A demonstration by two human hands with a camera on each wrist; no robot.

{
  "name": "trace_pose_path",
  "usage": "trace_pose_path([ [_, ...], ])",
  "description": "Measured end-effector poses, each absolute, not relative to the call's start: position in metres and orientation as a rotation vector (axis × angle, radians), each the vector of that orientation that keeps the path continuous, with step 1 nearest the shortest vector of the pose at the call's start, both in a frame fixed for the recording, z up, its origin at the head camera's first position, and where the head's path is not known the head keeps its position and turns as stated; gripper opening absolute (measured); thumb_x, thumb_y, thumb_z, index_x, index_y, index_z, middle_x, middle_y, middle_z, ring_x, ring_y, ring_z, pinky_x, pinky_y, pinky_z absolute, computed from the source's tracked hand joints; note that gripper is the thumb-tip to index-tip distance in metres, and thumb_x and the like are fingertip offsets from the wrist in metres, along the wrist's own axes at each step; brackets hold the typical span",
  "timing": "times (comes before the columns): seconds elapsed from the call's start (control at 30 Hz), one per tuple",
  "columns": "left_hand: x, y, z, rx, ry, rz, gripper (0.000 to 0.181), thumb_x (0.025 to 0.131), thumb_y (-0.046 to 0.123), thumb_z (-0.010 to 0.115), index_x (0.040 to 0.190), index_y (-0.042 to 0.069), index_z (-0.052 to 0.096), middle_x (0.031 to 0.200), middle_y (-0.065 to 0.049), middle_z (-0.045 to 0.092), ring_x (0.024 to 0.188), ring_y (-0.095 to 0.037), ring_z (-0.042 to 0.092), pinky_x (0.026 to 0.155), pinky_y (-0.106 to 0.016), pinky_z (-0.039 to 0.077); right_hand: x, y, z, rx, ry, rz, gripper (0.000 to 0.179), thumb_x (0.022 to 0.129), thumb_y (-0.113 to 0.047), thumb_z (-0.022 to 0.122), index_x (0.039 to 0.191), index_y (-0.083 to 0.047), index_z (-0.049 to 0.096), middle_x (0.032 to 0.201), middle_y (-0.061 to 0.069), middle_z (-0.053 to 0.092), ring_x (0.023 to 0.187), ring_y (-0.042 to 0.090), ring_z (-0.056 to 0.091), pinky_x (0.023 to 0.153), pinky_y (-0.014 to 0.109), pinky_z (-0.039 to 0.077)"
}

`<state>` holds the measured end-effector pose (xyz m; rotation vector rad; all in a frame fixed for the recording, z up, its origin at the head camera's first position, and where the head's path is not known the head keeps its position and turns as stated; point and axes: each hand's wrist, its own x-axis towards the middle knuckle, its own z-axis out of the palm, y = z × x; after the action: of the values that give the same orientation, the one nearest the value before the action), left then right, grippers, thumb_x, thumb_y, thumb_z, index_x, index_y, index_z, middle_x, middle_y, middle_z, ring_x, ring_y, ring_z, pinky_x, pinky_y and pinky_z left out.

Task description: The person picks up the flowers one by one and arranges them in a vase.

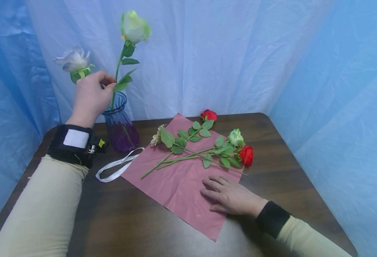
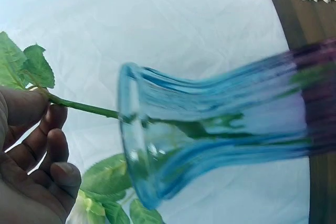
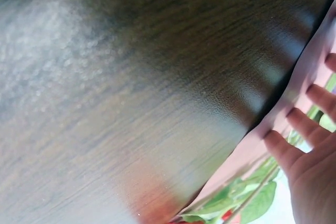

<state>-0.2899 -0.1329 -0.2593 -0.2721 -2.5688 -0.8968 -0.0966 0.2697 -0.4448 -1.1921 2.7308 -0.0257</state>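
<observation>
1. Above the vase (image 1: 120, 123), at the back left of the table (image 1: 291, 142), the left hand (image 1: 90, 98) pinches the stem of a pale green rose (image 1: 134, 28) between thumb and fingertips; the stem's lower end already runs down through the blue glass mouth, as the left wrist view shows.
2. A white flower (image 1: 74, 60) leans out just behind that hand. A careless turn of the wrist could knock it, or drag it up out of the vase.
3. The vase is narrow-waisted and stands free. Sideways pull on the stem could tip it, since no hand steadies it.
4. The grip sits close to the leaves (image 1: 124, 80); squeezing or pushing down there could bend the stem or strip a leaf at the rim.
5. The right hand (image 1: 231, 196) lies flat, fingers straight, on the pink paper (image 1: 178, 192), holding nothing. If it slides, the paper could shift and roll the loose flowers (image 1: 207, 148) and nudge the white ribbon (image 1: 115, 167) towards the edge.
</observation>
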Motion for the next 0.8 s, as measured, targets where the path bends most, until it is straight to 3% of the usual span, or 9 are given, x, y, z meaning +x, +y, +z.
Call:
trace_pose_path([
  [0.23,-0.29,-0.139,-0.269,-0.288,-2.6,-0.796,0.026,0.103,0.012,0.057,0.115,-0.007,0.071,0.113,-0.028,0.067,0.104,-0.044,0.06,0.088,-0.056,0.046,-0.097,0.271,-0.445,-1.188,2.73,-0.04,0.067,0.095,-0.056,0.064,0.153,-0.026,0.049,0.16,0.004,0.042,0.149,0.029,0.036,0.115,0.049,0.039],
  [0.57,-0.291,-0.144,-0.271,-0.215,-2.724,-0.675,0.028,0.101,0.017,0.06,0.114,-0.003,0.074,0.112,-0.027,0.071,0.092,-0.044,0.065,0.073,-0.054,0.048,-0.097,0.271,-0.446,-1.207,2.742,-0.034,0.067,0.095,-0.056,0.065,0.152,-0.025,0.05,0.159,0.005,0.044,0.148,0.03,0.037,0.114,0.049,0.04],
  [0.8,-0.291,-0.148,-0.274,-0.151,-2.81,-0.648,0.03,0.101,0.019,0.059,0.117,-0.003,0.072,0.118,-0.028,0.069,0.102,-0.047,0.064,0.077,-0.057,0.049,-0.097,0.272,-0.447,-1.231,2.749,-0.04,0.067,0.095,-0.055,0.065,0.152,-0.025,0.051,0.158,0.006,0.045,0.147,0.03,0.039,0.113,0.049,0.042],
])
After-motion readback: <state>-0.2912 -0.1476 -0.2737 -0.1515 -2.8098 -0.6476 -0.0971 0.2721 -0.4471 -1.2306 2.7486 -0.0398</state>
